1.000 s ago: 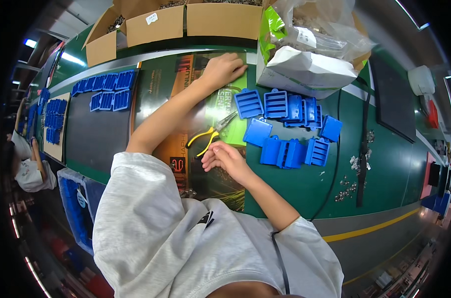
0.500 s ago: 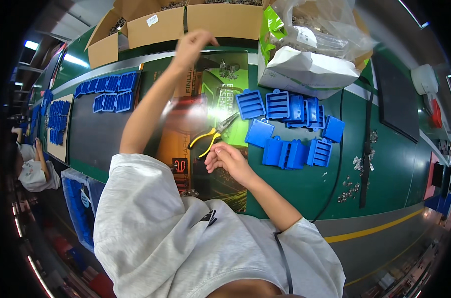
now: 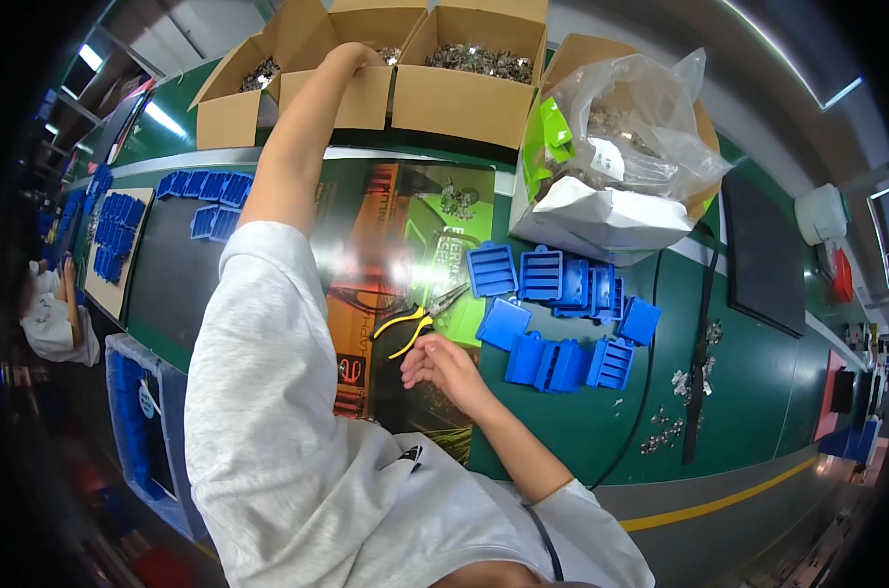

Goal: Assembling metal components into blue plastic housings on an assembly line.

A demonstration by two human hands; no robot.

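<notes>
My left hand (image 3: 354,57) reaches into a cardboard box (image 3: 351,103) of small metal parts; its fingers are hidden inside. My right hand (image 3: 446,374) hovers low over the printed mat (image 3: 390,392), fingers loosely curled and a little apart, with nothing visible in them. Just beyond it lie needle-nose pliers (image 3: 417,324) with yellow-and-black handles, jaws pointing far right. A small pile of metal pieces (image 3: 457,201) rests on the mat's green area. To the right stand several blue slotted plastic holders (image 3: 491,270), grouped in two rough rows.
Another box of metal parts (image 3: 474,64) and a carton with a plastic bag (image 3: 601,211) line the far side. More blue holders (image 3: 214,223) sit at left. Loose metal bits (image 3: 663,433) and a black cable (image 3: 650,382) lie right. A blue-lined bin (image 3: 150,431) stands left; a co-worker (image 3: 54,323) sits beyond.
My left hand has moved from above the mat's far edge into the cardboard box. The view has shifted, showing more of the boxes. My right hand stays by the pliers.
</notes>
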